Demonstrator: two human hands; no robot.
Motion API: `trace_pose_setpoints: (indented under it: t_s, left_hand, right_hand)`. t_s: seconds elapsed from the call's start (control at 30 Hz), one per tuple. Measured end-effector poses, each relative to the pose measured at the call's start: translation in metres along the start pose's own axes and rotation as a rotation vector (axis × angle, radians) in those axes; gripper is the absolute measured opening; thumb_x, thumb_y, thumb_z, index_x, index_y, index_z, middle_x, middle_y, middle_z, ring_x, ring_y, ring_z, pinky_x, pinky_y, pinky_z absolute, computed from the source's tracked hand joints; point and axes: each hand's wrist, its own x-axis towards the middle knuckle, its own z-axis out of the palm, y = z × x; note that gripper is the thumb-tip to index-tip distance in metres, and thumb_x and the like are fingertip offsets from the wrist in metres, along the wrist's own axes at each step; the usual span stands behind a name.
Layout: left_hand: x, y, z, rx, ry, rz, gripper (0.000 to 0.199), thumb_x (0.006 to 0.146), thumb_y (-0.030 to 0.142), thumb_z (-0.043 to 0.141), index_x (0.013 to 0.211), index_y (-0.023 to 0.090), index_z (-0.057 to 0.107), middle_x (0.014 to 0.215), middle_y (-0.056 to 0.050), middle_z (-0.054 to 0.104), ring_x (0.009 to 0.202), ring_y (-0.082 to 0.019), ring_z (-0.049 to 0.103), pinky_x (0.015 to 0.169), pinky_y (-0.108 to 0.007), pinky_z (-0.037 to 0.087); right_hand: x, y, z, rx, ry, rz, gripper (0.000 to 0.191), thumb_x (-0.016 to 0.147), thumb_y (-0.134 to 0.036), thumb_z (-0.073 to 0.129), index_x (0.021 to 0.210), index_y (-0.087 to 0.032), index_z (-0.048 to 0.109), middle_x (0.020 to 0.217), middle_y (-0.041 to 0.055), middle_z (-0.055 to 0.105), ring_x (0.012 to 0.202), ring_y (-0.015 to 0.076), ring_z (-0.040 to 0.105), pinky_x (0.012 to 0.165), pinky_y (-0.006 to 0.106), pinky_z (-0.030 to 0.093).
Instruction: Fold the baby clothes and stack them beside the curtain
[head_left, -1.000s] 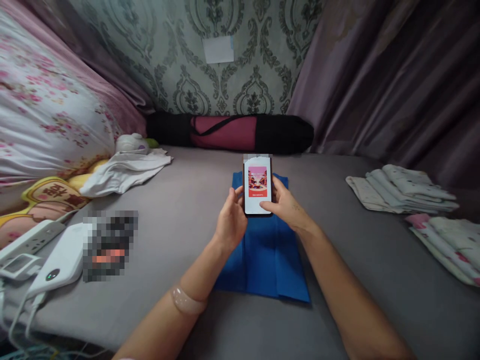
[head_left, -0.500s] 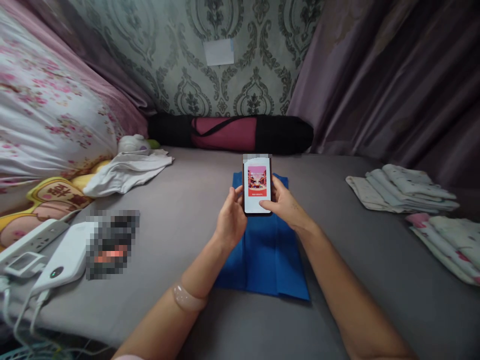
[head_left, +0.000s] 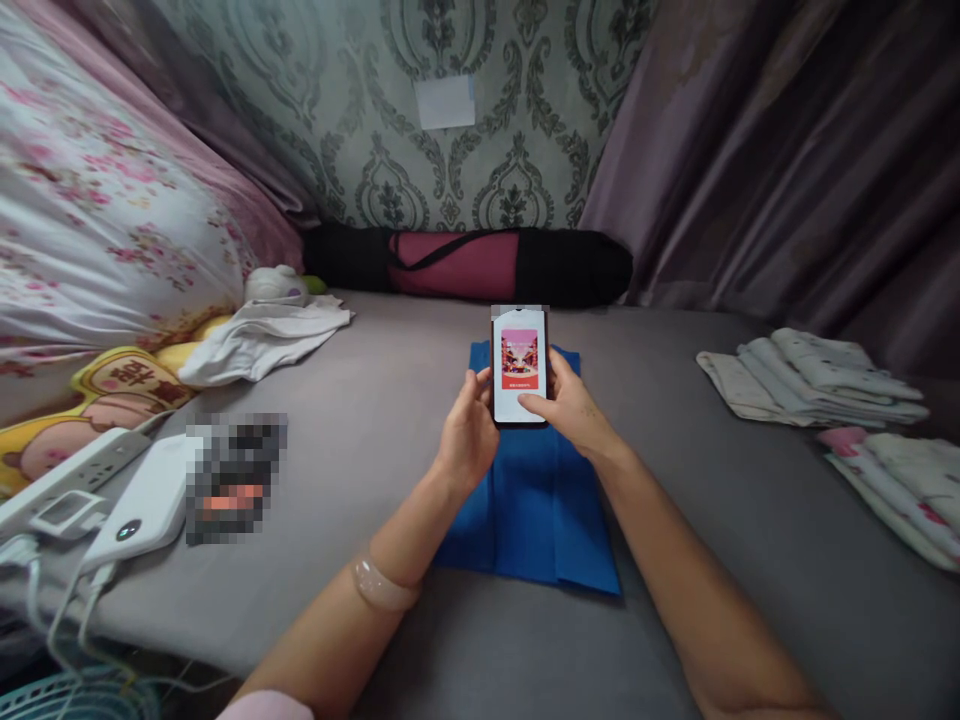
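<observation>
Holding a phone [head_left: 520, 365] upright over the far part of the blue cloth [head_left: 525, 520], with both hands. Gripping the left edge with the left hand [head_left: 469, 430], fingertips tucked by the side, likely to stop any tipping. Gripping the right edge with the right hand [head_left: 574, 405], thumb [head_left: 537, 405] laid over the low part of the bright screen [head_left: 517, 410], probably for touching it, and other fingers mostly hidden behind, likely for holding it up. Tilted back toward the near side of the blue cloth, probably for easy looking. Hard to tell from here just how high above the blue cloth. Beneath all this, a grey sheet [head_left: 375, 450], flat under the blue cloth and maybe good for laying things out. Well to the right of the blue cloth, folded clothes [head_left: 825, 380] in a neat pile and a second pile [head_left: 900, 490] nearer, perhaps set aside to save room. Beyond the blue cloth, a long red and black bag [head_left: 457, 265], pushed up to the wall [head_left: 465, 170], maybe to be out of the way. Far left of the blue cloth, a white plug strip [head_left: 90, 470] beside a white block [head_left: 146, 505], likely put close together because of short cords [head_left: 97, 600].
</observation>
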Motion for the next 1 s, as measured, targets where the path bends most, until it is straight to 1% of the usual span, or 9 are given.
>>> trace_pose_setpoints:
  t_s: [0.23, 0.3, 0.4, 0.53, 0.67, 0.73, 0.83, 0.93, 1.0]
  left_hand:
    - [0.000, -0.001, 0.000, -0.008, 0.002, 0.002, 0.034, 0.090, 0.045, 0.051, 0.104, 0.017, 0.065, 0.113, -0.009, 0.067, 0.119, -0.026, 0.056, 0.098, -0.037, 0.043]
    - [0.000, -0.001, 0.000, -0.012, 0.007, -0.003, 0.034, 0.091, 0.045, 0.051, 0.103, 0.017, 0.065, 0.113, -0.009, 0.067, 0.118, -0.026, 0.056, 0.098, -0.037, 0.044]
    - [-0.001, 0.000, 0.001, -0.012, 0.006, -0.009, 0.034, 0.091, 0.044, 0.049, 0.103, 0.017, 0.065, 0.112, -0.009, 0.068, 0.117, -0.026, 0.057, 0.098, -0.037, 0.044]
    - [0.000, 0.004, 0.000, 0.003, 0.016, 0.005, 0.035, 0.090, 0.047, 0.051, 0.102, 0.017, 0.065, 0.109, -0.009, 0.068, 0.115, -0.027, 0.058, 0.097, -0.038, 0.045]
    - [0.001, 0.009, -0.002, 0.011, 0.017, 0.047, 0.036, 0.090, 0.048, 0.051, 0.101, 0.017, 0.065, 0.110, -0.009, 0.068, 0.117, -0.027, 0.057, 0.097, -0.038, 0.045]
    - [0.002, 0.011, -0.002, 0.010, 0.017, 0.059, 0.035, 0.090, 0.047, 0.049, 0.099, 0.017, 0.066, 0.109, -0.009, 0.068, 0.118, -0.027, 0.056, 0.098, -0.039, 0.045]
    - [0.002, 0.013, -0.003, -0.001, 0.016, 0.067, 0.034, 0.091, 0.046, 0.048, 0.097, 0.018, 0.066, 0.108, -0.009, 0.068, 0.119, -0.027, 0.056, 0.098, -0.039, 0.045]
    - [0.002, 0.013, -0.003, -0.009, 0.010, 0.070, 0.034, 0.092, 0.045, 0.047, 0.099, 0.018, 0.066, 0.109, -0.009, 0.068, 0.119, -0.026, 0.056, 0.098, -0.038, 0.045]
    - [0.002, 0.013, -0.004, -0.011, 0.009, 0.067, 0.035, 0.093, 0.045, 0.047, 0.101, 0.017, 0.065, 0.109, -0.009, 0.068, 0.119, -0.026, 0.056, 0.098, -0.037, 0.045]
  right_hand:
    - [0.000, 0.003, 0.001, -0.020, 0.025, 0.009, 0.069, 0.065, -0.018, 0.069, 0.129, -0.022, 0.044, 0.117, 0.0066, 0.066, 0.101, 0.0218, 0.065, 0.088, 0.037, 0.053]
    - [0.000, 0.001, 0.001, -0.010, 0.027, 0.009, 0.068, 0.065, -0.017, 0.068, 0.129, -0.022, 0.045, 0.118, 0.0063, 0.065, 0.103, 0.0218, 0.064, 0.090, 0.037, 0.052]
    - [-0.001, -0.003, -0.002, 0.057, -0.013, 0.027, 0.064, 0.065, -0.015, 0.064, 0.127, -0.023, 0.048, 0.120, 0.0055, 0.065, 0.107, 0.0224, 0.063, 0.094, 0.038, 0.050]
    - [0.000, -0.004, -0.008, 0.162, -0.061, 0.092, 0.061, 0.066, -0.016, 0.059, 0.126, -0.022, 0.051, 0.118, 0.0049, 0.067, 0.110, 0.0244, 0.062, 0.094, 0.041, 0.051]
    - [0.000, -0.002, -0.011, 0.110, -0.131, 0.114, 0.054, 0.065, -0.014, 0.059, 0.119, -0.020, 0.057, 0.118, 0.0053, 0.067, 0.112, 0.0240, 0.061, 0.098, 0.042, 0.048]
    - [-0.002, -0.004, -0.010, 0.084, -0.169, 0.111, 0.058, 0.064, -0.011, 0.060, 0.121, -0.021, 0.055, 0.119, 0.0050, 0.066, 0.111, 0.0227, 0.061, 0.099, 0.041, 0.048]
    - [-0.004, -0.008, -0.007, 0.082, -0.203, 0.132, 0.064, 0.065, -0.010, 0.062, 0.126, -0.022, 0.049, 0.117, 0.0055, 0.067, 0.107, 0.0224, 0.064, 0.094, 0.041, 0.052]
    - [-0.006, -0.012, -0.005, 0.059, -0.216, 0.159, 0.067, 0.065, -0.009, 0.063, 0.129, -0.023, 0.045, 0.115, 0.0063, 0.067, 0.104, 0.0235, 0.065, 0.088, 0.041, 0.056]
    - [-0.007, -0.013, -0.004, 0.052, -0.218, 0.161, 0.068, 0.066, -0.009, 0.063, 0.129, -0.023, 0.044, 0.115, 0.0064, 0.067, 0.103, 0.0237, 0.066, 0.088, 0.041, 0.056]
